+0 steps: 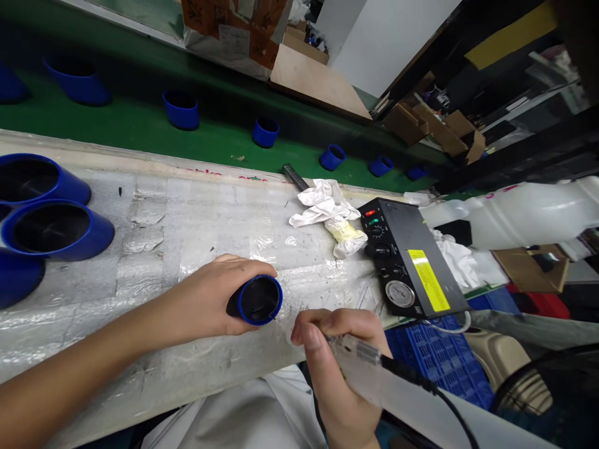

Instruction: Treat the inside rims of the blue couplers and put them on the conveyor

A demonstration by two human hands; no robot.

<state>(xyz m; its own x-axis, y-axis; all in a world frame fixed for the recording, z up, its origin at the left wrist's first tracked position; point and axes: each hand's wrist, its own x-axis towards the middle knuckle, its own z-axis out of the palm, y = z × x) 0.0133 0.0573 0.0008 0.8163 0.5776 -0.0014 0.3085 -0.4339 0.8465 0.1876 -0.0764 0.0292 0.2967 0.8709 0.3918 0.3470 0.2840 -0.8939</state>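
My left hand (213, 299) is wrapped round a small blue tube (259, 299), holding it on its side over the taped bench (196, 212) with its open end facing me. My right hand (334, 352) is closed in a pen grip on a clear syringe-like dispenser (358, 349) with a black hose running off to the lower right. The dispenser's tip points toward the rim of the tube, close to it; whether it touches I cannot tell.
A black controller box (407, 259) with knobs, a gauge and a yellow label sits right of my hands. Crumpled white rags (327, 212) lie behind it. Large blue tubes (47, 227) stand at the left. More blue tubes (180, 109) ride the green belt. A blue crate (440, 358) is below.
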